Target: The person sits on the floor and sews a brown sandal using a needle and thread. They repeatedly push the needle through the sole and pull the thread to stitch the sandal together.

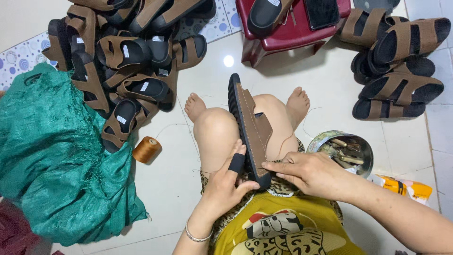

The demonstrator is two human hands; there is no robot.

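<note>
Two hands meet at the near end of one brown sandal (250,127), centre frame, clamped on edge between the knees. Its long axis runs from the hands up toward the top of the frame. Left hand (226,186), index in a black finger guard (237,163), cups the heel from the left, fingers closed on the sole. Right hand (311,174) pinches the edge from the right; needle not discernible. Thread spool (146,149) lies left; tin of tools (347,150) right.

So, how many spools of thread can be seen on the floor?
1. A brown spool of thread lies on the white floor, between the green sack and the person's left knee. Others may be hidden under the sack or the sandal pile.
</note>
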